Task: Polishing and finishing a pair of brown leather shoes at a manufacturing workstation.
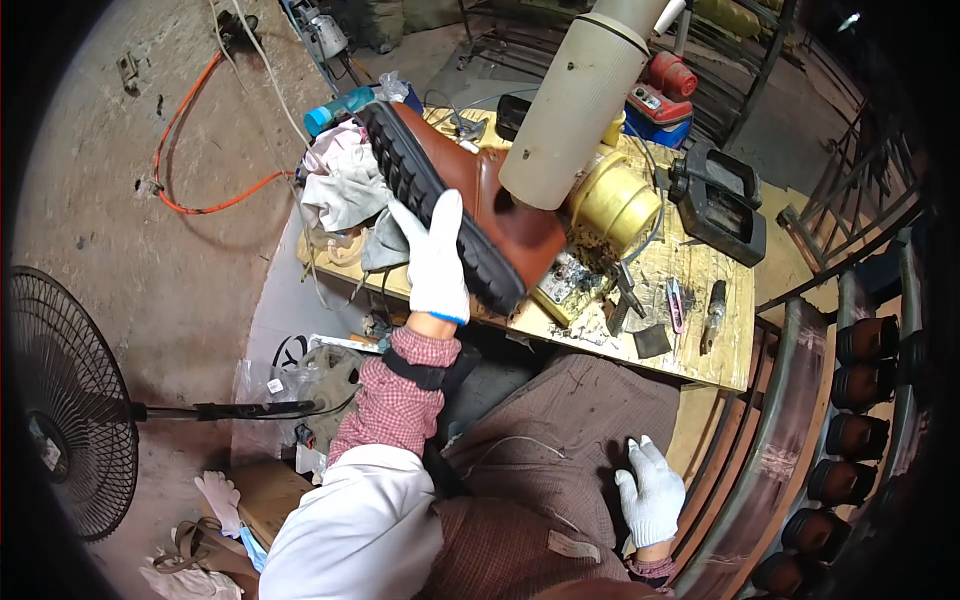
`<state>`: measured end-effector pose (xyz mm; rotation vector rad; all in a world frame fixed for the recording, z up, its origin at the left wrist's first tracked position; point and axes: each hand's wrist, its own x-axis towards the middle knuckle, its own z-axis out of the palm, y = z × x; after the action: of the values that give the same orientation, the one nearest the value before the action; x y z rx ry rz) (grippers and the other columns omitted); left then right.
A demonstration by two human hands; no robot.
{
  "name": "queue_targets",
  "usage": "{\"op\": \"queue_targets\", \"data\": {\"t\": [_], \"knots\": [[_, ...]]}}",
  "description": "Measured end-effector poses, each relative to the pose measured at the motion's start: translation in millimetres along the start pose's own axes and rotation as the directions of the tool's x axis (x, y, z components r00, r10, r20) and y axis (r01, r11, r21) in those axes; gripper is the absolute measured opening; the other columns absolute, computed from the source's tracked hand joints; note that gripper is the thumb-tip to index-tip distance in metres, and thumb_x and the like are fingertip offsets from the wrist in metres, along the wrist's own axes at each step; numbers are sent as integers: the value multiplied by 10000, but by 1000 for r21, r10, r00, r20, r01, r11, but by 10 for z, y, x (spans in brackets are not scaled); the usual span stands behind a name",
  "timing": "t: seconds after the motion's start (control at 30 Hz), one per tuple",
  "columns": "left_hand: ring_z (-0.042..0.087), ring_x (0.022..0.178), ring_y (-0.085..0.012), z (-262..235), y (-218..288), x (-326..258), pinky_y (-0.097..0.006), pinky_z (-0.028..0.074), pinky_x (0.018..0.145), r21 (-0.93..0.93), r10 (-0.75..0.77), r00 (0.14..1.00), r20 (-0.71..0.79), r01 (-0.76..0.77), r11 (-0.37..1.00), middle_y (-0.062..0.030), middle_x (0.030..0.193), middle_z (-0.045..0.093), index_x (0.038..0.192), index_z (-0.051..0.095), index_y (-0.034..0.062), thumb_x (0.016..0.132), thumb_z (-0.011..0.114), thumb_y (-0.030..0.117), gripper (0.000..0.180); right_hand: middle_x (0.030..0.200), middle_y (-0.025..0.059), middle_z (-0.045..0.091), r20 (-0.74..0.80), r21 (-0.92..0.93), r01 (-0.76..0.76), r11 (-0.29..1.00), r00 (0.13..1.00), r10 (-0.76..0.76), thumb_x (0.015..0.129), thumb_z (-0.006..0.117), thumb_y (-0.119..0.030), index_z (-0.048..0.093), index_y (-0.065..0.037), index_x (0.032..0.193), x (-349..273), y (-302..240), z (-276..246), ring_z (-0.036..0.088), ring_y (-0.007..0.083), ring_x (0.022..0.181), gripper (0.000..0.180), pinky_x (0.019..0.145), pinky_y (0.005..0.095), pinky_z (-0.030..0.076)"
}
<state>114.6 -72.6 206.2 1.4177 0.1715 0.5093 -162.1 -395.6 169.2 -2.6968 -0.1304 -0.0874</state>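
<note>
My left hand (436, 260), in a white glove, grips a brown leather boot (470, 190) by its black treaded sole and holds it tilted above the wooden workbench (700, 340). The boot's opening sits over a thick cream-coloured post (575, 105) that comes down from above. My right hand (652, 492), also gloved in white, rests open on my lap with nothing in it, fingers spread on the brown checked cloth.
On the bench lie a yellow tin (612, 200), a black block tool (722, 200), rags (345, 185), a red power tool (665, 90) and small hand tools. A standing fan (65, 410) is at left. Dark boots (865, 400) line a rack at right. An orange cable (185, 130) crosses the floor.
</note>
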Motion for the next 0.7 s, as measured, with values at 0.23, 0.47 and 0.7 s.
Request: {"op": "queue_targets", "data": {"t": [0.23,0.47,0.7], "knots": [[514,1384,-181,477,370,234,-312,439,1137,-141,-15,999,29,19,990,-153,1662,357,1709,3,7,1015,730,169,1017,1333,206,688,30,62,105,993,994,-107,860,785,-213,717,-59,1276,498,-214,-211,727,387,948,448,820,435,585],[501,1411,-198,136,322,-109,-348,412,1181,-289,-178,984,-12,167,943,-156,1642,387,1713,55,30,1040,687,192,938,1341,185,666,-274,-16,448,894,858,-435,841,773,-137,667,-57,1367,1411,-725,-439,657,380,1161,542,968,469,527],[497,1395,-206,-150,367,-689,-358,403,1180,-438,-247,967,59,247,864,-134,1632,392,1719,50,59,1016,725,194,984,1121,133,689,-155,-244,653,717,703,-694,867,630,-152,679,-50,1149,2064,-1531,-347,676,294,1012,303,864,422,538]]}}
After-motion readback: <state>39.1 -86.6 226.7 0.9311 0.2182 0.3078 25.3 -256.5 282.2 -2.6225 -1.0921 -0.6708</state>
